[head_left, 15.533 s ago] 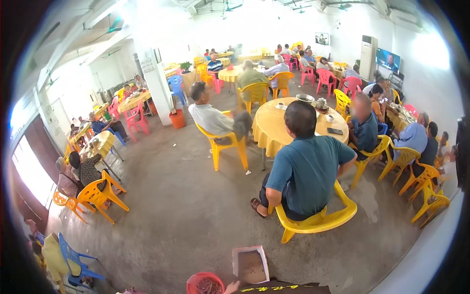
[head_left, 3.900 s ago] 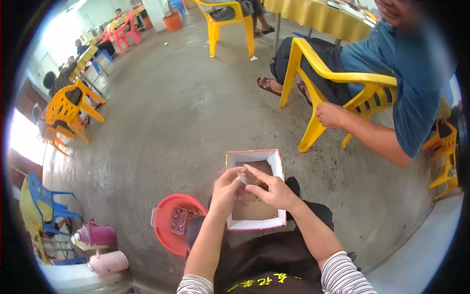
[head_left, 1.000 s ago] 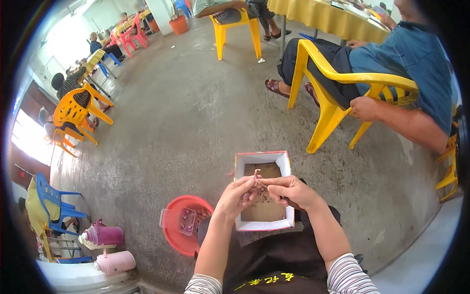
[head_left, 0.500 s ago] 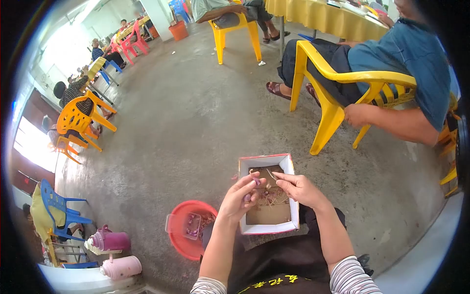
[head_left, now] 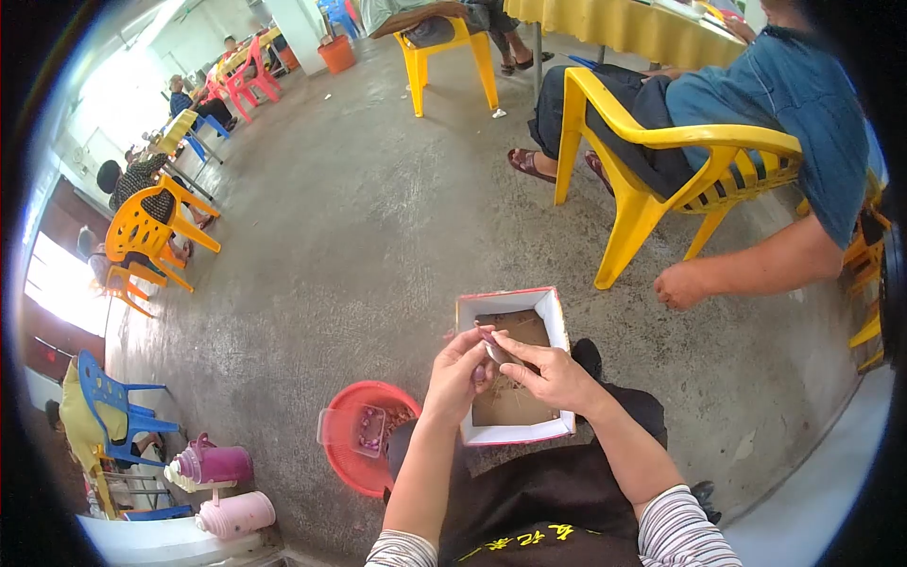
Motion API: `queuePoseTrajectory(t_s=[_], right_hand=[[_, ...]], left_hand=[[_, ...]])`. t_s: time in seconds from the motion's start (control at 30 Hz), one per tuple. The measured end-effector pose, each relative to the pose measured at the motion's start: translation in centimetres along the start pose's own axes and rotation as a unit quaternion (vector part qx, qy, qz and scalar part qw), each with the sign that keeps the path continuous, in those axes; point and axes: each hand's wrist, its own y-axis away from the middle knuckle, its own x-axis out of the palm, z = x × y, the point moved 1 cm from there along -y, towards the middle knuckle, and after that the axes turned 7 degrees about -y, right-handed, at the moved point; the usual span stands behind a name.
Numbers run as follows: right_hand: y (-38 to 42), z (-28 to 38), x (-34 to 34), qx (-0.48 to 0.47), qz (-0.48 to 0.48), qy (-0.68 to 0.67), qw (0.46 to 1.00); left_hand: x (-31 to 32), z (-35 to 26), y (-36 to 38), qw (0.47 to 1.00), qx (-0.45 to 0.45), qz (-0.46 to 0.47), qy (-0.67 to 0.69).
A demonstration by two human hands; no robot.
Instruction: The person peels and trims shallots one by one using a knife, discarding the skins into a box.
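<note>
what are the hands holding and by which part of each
The left hand pinches a small purple bulb, exact spot unclear, and holds another purple piece. The right hand holds a small metal blade, its gripped end hidden.

Both forearms (head_left: 638, 454) extend forward, left grip (head_left: 457, 370) and right grip (head_left: 550, 376) close together, fingers (head_left: 517, 349) bent.

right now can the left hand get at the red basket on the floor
Probably yes: the red basket stands to the left of the left hand, its top partly open. A clear tray and the person's knee hide some of it, though, and the hand is holding a purple bulb.
</note>
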Motion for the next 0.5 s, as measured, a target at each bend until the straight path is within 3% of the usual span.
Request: queuePoseTrajectory(t_s=[0.1, 0.2, 0.3, 0.4, 0.5], right_hand=[[0.1, 0.4, 0.5, 0.007, -0.015, 0.062, 0.998], [0.0, 1.8, 0.7, 0.074, -0.001, 0.102, 0.992], [-0.1, 0.5, 0.8, 0.05, -0.008, 0.067, 0.996], [-0.1, -0.7, 1.3, -0.056, -0.053, 0.006, 0.997], [-0.1, -0.5, 1.3, -0.038, -0.052, 0.006, 0.998]], left_hand=[[-0.4, 0.1, 0.0, 1.0, 0.003, -0.001, -0.004], [-0.5, 0.1, -0.1, 1.0, -0.001, -0.008, 0.0], [-0.5, 0.1, 0.0, 1.0, -0.003, -0.015, -0.001], [-0.3, -0.1, 0.1, 1.0, 0.0, -0.02, -0.011], [-0.4, 0.2, 0.1, 0.999, 0.01, -0.021, -0.03]])
